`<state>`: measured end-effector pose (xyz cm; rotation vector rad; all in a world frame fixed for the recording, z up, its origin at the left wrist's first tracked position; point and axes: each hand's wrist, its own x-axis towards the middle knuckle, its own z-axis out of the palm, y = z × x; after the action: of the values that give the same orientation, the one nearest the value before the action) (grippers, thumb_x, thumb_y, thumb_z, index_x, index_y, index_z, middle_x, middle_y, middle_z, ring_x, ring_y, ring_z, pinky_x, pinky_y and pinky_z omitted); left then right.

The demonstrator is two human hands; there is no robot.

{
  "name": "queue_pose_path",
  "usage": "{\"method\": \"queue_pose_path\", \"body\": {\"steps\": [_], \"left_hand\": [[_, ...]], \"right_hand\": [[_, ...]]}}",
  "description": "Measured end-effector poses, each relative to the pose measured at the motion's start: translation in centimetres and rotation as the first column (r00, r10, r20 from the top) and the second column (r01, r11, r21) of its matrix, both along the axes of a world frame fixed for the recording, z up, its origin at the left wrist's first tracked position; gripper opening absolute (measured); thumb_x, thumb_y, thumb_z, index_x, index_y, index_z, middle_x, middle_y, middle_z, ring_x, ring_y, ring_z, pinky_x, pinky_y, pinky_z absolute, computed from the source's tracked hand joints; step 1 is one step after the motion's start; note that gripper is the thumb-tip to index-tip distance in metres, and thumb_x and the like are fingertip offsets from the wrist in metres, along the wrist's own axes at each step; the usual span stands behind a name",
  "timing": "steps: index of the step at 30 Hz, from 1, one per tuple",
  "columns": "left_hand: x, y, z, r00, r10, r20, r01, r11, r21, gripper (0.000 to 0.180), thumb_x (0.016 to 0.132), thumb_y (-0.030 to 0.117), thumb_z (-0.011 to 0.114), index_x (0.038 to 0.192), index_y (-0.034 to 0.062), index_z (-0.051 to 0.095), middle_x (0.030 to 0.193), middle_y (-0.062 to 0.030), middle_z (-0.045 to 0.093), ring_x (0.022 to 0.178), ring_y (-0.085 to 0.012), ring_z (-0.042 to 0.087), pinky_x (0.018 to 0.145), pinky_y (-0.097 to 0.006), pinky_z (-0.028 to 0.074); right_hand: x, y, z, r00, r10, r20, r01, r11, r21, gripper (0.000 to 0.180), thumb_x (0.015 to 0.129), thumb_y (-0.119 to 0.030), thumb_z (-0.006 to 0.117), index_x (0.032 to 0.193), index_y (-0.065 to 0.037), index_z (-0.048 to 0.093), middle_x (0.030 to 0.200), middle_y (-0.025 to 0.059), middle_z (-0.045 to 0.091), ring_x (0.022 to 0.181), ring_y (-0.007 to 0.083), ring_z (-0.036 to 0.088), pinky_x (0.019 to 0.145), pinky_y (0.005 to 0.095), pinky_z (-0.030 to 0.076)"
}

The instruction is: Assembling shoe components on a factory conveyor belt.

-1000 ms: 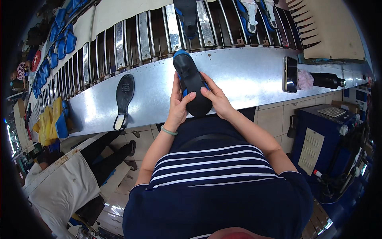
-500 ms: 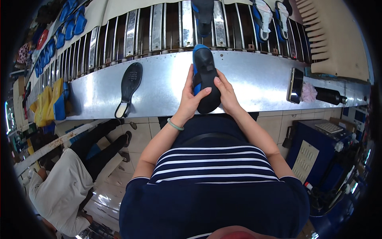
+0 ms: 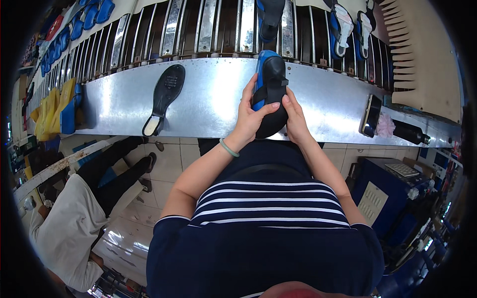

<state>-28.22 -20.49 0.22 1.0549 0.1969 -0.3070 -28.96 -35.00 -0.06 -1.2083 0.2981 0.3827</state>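
Note:
Between both palms I hold a shoe [image 3: 273, 74], its black sole turned up and its toe end near my body. Blue, perhaps a shoe last, shows at the far end and along the left side. My left hand [image 3: 248, 115] wraps the left side, thumb lying across the sole. My right hand [image 3: 297, 118] closes on the right side, thumb along the edge. The fingertips underneath are hidden. To the left, a separate black shoe sole [image 3: 170, 85] lies on the metal ledge [image 3: 208, 99], with a cream patch at its near end.
Beyond the ledge runs a roller conveyor [image 3: 204, 27] carrying another shoe [image 3: 270, 22] and a pair of strappy sandals [image 3: 343, 27]. A phone [image 3: 370, 116] and a black bottle [image 3: 410, 131] stand right. Yellow and blue pieces [image 3: 57, 111] sit left. A seated person [image 3: 69, 228] is at lower left.
The shoe in my hands has tipped, so its heel block now shows more plainly. My grip stays much the same. The whole view has shifted slightly, and the conveyor items appear farther right.

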Motion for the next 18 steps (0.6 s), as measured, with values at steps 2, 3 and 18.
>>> {"method": "queue_pose_path", "body": {"steps": [2, 3, 18], "left_hand": [[0.3, 0.2, -0.5, 1.0, 0.011, -0.008, -0.011, 1.0, -0.013, 0.092, 0.077, 0.003, 0.077, 0.152, 0.0085, 0.024, 0.141, -0.0128, 0.042, 0.127, -0.0228, 0.047, 0.105, -0.034, 0.042], [0.5, 0.4, -0.7, 1.0, -0.001, -0.005, 0.002, 1.0, 0.021, 0.092, 0.077, 0.004, 0.078, 0.152, 0.0078, 0.025, 0.142, -0.0131, 0.041, 0.127, -0.0233, 0.047, 0.105, -0.034, 0.042], [2.3, 0.5, 0.8, 0.999, -0.041, -0.019, 0.043, 0.993, 0.11, 0.089, 0.076, 0.008, 0.079, 0.15, 0.0017, 0.029, 0.131, -0.015, 0.053, 0.113, -0.0206, 0.058, 0.094, -0.032, 0.051]], "right_hand": [[0.0, 0.1, 0.0, 1.0, -0.005, -0.005, 0.005, 1.0, -0.007, 0.055, 0.104, -0.033, 0.045, 0.149, -0.004, 0.032, 0.137, 0.0108, 0.05, 0.124, 0.016, 0.048, 0.105, 0.0281, 0.037], [0.0, 0.1, 0.0, 1.0, -0.01, -0.004, 0.01, 1.0, -0.009, 0.055, 0.104, -0.033, 0.045, 0.149, -0.004, 0.032, 0.137, 0.0108, 0.05, 0.124, 0.016, 0.048, 0.105, 0.0281, 0.037], [0.8, 0.6, -0.4, 0.997, -0.07, 0.026, 0.069, 0.997, 0.015, 0.046, 0.103, -0.025, 0.05, 0.143, -0.003, 0.044, 0.129, 0.0097, 0.057, 0.115, 0.0138, 0.053, 0.097, 0.0251, 0.042]]}}
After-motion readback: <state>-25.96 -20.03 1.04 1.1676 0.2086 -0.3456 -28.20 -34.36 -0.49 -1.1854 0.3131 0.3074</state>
